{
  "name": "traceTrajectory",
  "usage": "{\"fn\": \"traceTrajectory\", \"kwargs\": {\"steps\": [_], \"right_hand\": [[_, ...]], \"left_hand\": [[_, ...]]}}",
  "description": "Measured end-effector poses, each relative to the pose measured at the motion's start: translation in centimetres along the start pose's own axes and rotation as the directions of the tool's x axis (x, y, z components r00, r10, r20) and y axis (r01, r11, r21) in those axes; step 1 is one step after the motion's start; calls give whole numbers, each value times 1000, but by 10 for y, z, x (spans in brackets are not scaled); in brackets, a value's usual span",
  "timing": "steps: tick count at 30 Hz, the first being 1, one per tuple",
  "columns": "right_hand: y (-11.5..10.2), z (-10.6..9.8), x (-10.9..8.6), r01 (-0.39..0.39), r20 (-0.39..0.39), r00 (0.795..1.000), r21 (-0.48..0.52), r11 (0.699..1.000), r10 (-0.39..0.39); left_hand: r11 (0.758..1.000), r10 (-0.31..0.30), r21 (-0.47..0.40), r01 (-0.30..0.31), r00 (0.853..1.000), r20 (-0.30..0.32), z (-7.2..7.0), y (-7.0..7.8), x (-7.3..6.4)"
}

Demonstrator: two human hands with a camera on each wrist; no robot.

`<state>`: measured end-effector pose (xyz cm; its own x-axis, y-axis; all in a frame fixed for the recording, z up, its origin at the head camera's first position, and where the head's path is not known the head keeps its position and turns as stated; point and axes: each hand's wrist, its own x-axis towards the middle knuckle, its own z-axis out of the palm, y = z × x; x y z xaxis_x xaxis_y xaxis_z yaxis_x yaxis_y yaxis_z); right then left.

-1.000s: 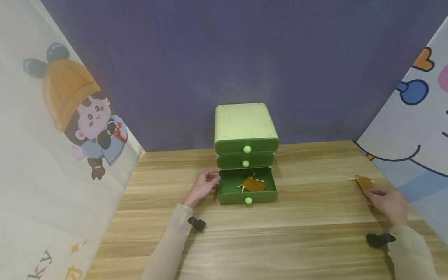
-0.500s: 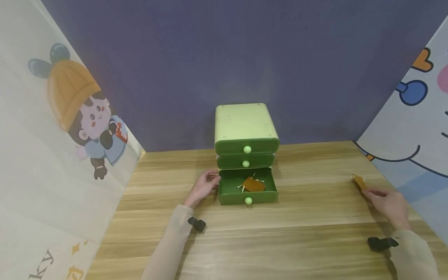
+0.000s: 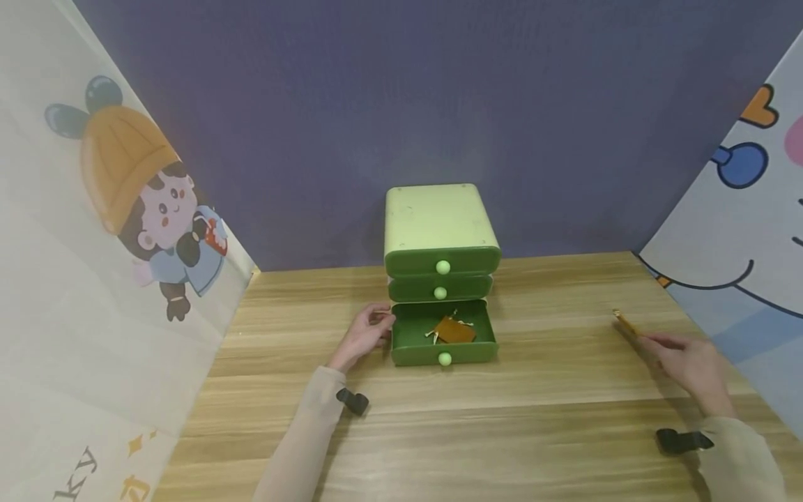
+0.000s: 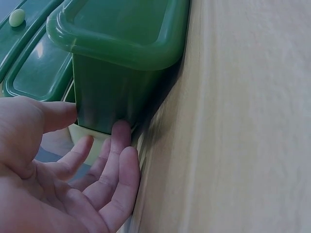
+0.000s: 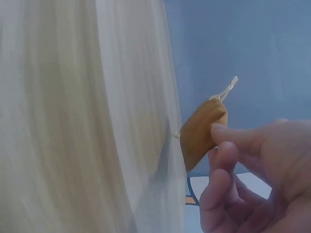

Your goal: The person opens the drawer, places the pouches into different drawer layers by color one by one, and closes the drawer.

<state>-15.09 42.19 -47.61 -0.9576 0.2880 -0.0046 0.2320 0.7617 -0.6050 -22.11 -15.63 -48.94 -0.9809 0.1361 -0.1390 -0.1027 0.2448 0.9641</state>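
Observation:
Between right thumb and fingers, my right hand (image 3: 693, 366) pinches a small brown drawstring pouch (image 5: 201, 128) with cream cords, held over the right side of the table. In the head view this pouch is seen nearly edge-on. My left hand (image 3: 362, 338) is beside the pulled-out bottom drawer (image 3: 414, 356) of a small green cabinet (image 3: 439, 217). In the left wrist view, the left thumb (image 4: 60, 115) touches the drawer's side wall, and the loosely bent fingers lie near its lower edge and the cabinet. Another brown drawstring pouch (image 3: 456, 330) lies inside the drawer.
The cabinet stands on a wood-grain table (image 3: 533, 432) near a dark blue back wall (image 3: 301, 125). Its top drawer (image 3: 408, 263) and middle drawer (image 3: 410, 289) are closed, each with a round knob. White panels with cartoon prints stand at left and right.
My right hand turns the pouch from showing its flat face to edge-on, its corded end shifting left. My left hand, the drawer and the pouch inside it stay put.

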Motion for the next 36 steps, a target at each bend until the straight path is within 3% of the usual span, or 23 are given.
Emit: {"fn": "traceTrajectory", "kwargs": {"steps": [12,22,36], "right_hand": [[-16,8,-9,92,28,995,67,993,-95],[-49,10,-20,66,128,988,152,986,-85],[-72,17,-28,126,131,980,165,978,-148]], "left_hand": [[1000,7,1,-7,1000,-8,0,1,-1],[1000,4,19,-4,1000,-13,0,1,-3],[1000,-4,13,5,1000,-6,1,2,-2]]}}
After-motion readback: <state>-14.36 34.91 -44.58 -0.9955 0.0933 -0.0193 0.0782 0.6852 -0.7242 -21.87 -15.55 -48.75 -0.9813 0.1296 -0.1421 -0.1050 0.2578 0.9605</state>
